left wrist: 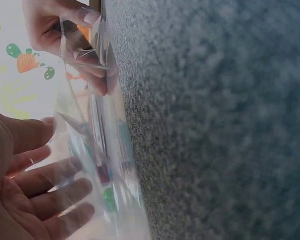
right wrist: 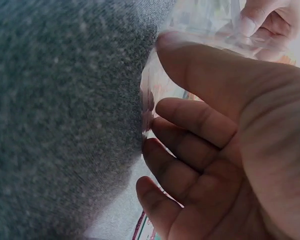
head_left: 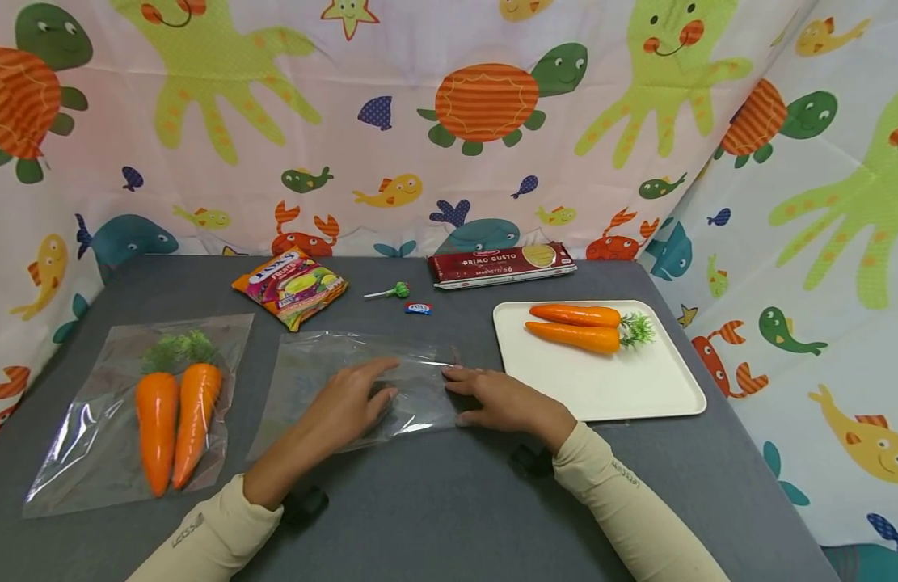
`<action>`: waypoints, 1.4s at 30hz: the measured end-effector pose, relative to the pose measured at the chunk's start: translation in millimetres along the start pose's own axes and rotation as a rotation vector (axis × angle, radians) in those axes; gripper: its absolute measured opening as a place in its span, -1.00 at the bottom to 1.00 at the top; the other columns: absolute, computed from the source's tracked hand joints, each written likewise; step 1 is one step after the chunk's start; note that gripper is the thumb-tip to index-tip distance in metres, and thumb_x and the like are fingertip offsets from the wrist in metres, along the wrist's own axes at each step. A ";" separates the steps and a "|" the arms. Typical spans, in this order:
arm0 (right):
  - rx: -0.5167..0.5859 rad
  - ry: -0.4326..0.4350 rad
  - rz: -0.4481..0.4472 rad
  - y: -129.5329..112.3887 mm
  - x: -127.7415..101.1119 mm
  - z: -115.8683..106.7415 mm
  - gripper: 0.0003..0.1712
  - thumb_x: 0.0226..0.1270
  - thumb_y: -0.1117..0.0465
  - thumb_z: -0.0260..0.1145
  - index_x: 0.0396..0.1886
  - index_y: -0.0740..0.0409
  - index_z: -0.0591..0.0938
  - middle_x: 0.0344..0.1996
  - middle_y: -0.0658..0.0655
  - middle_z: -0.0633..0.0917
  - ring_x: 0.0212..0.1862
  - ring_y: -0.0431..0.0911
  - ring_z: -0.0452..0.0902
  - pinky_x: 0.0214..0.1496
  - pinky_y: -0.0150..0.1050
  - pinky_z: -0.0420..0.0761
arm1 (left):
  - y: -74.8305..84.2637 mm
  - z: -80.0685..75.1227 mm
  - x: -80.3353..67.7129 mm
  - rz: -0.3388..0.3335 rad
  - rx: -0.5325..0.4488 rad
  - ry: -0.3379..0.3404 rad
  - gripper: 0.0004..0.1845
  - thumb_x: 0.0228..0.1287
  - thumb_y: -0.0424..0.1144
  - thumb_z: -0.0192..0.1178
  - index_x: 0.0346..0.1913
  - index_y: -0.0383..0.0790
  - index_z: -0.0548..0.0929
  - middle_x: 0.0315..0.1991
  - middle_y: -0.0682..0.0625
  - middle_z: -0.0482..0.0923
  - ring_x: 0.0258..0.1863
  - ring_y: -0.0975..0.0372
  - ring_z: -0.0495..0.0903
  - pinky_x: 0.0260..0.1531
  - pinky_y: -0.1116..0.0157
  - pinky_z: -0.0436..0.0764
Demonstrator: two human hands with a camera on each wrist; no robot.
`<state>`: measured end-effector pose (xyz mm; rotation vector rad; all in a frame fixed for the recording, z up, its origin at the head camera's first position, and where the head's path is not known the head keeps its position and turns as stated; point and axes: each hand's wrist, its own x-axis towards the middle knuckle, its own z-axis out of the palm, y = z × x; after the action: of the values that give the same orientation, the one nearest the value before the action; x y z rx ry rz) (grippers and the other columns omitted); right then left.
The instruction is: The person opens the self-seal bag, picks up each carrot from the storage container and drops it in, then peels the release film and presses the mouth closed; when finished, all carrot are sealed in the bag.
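Pinching the right-hand edge of the empty clear bag (head_left: 361, 386), your right hand (head_left: 503, 402) anchors it while your left hand (head_left: 347, 408) lies flat on top, fingers straight (smoothing film against the bench (head_left: 449, 501)), just left of the tray (head_left: 667, 404)

Bagged carrots (head_left: 175, 420) left; candy packet (head_left: 290, 286), lollipop (head_left: 390, 292), spaghetti box (head_left: 501, 265) behind.

A grey table (head_left: 449, 501) stands before sea-creature curtains (head_left: 449, 121) (seemingly fabric).
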<state>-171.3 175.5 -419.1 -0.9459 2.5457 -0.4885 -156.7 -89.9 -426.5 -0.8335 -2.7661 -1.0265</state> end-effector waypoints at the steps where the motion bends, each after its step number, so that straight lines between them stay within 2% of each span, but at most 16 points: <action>1: 0.004 0.006 -0.003 0.1 -0.1 0.1 -0.32 0.31 0.11 0.38 0.36 0.21 0.43 0.43 0.11 0.29 0.43 0.04 0.19 0.38 0.00 0.26 | -0.5 -0.1 -0.2 0.004 0.002 -0.006 -0.59 0.28 -0.31 0.32 0.17 -0.32 0.58 0.08 -0.18 0.61 0.06 0.00 0.59 -0.01 -0.02 0.56; 6: 0.031 0.074 -0.044 2.1 0.7 0.5 -0.39 0.33 0.15 0.37 0.32 0.25 0.47 0.39 0.13 0.36 0.37 0.02 0.30 0.33 -0.03 0.35 | -2.1 -0.7 -1.2 0.020 0.013 -0.038 -0.66 0.30 -0.31 0.29 0.10 -0.35 0.64 0.11 -0.19 0.58 0.18 -0.04 0.50 0.13 -0.06 0.46; 11: 0.055 0.196 -0.101 5.8 -0.3 -5.5 -0.48 0.36 0.22 0.33 0.28 0.27 0.52 0.30 0.15 0.48 0.32 0.00 0.37 0.30 -0.04 0.39 | -2.5 -0.9 -2.1 0.000 0.007 -0.058 -0.66 0.32 -0.31 0.27 0.12 -0.34 0.63 0.12 -0.20 0.58 0.16 -0.03 0.52 0.12 -0.07 0.46; 14: 0.087 0.266 -0.093 9.1 -5.3 -13.3 -0.50 0.37 0.24 0.31 0.27 0.28 0.53 0.25 0.16 0.52 0.29 -0.01 0.41 0.28 -0.04 0.40 | -2.7 -1.3 -2.2 -0.009 0.001 -0.060 -0.66 0.33 -0.30 0.26 0.12 -0.34 0.63 0.11 -0.19 0.58 0.15 -0.02 0.53 0.11 -0.07 0.47; 19: 0.131 0.364 -0.055 17.8 -19.0 -26.5 -0.52 0.33 0.29 0.34 0.22 0.33 0.55 0.16 0.19 0.60 0.21 0.03 0.50 0.25 0.01 0.44 | -2.9 -1.4 -2.4 -0.021 -0.002 -0.058 -0.66 0.33 -0.28 0.27 0.11 -0.33 0.63 0.11 -0.18 0.59 0.15 -0.01 0.53 0.11 -0.05 0.48; 24: 0.132 0.426 0.003 32.1 -34.4 -35.2 -0.53 0.31 0.27 0.37 0.20 0.30 0.57 0.11 0.18 0.63 0.15 0.05 0.54 0.19 0.05 0.48 | -1.3 -2.6 -2.8 -0.022 -0.003 -0.050 -0.67 0.32 -0.27 0.28 0.11 -0.30 0.64 0.11 -0.16 0.59 0.14 0.01 0.54 0.10 -0.03 0.49; 30: 0.111 0.463 0.115 49.7 -53.4 -45.6 -0.53 0.34 0.22 0.35 0.21 0.27 0.57 0.14 0.23 0.61 0.22 0.13 0.47 0.22 0.11 0.43 | 0.1 -4.3 -2.5 -0.015 0.000 -0.047 -0.67 0.34 -0.26 0.26 0.11 -0.30 0.64 0.11 -0.15 0.59 0.15 0.04 0.54 0.10 -0.01 0.50; 36: 0.111 0.498 0.141 65.4 -68.4 -51.9 -0.52 0.31 0.28 0.36 0.23 0.25 0.57 0.16 0.25 0.59 0.26 0.18 0.40 0.23 0.15 0.41 | 0.6 -3.5 -1.6 -0.021 0.003 -0.039 -0.67 0.33 -0.26 0.27 0.11 -0.28 0.64 0.11 -0.14 0.59 0.14 0.04 0.54 0.09 0.00 0.51; 42: 0.135 0.517 0.221 83.5 -76.9 -53.7 -0.52 0.33 0.29 0.33 0.25 0.25 0.55 0.17 0.27 0.58 0.18 0.20 0.42 0.08 0.16 0.52 | -0.7 -9.4 -2.2 -0.002 0.028 -0.029 -0.65 0.30 -0.25 0.31 0.10 -0.30 0.64 0.09 -0.14 0.60 0.13 0.03 0.55 0.09 0.01 0.51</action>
<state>-187.5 297.1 -392.0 -0.5273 2.9729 -0.9222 -156.3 -97.1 -420.2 -0.8492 -2.7989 -0.9813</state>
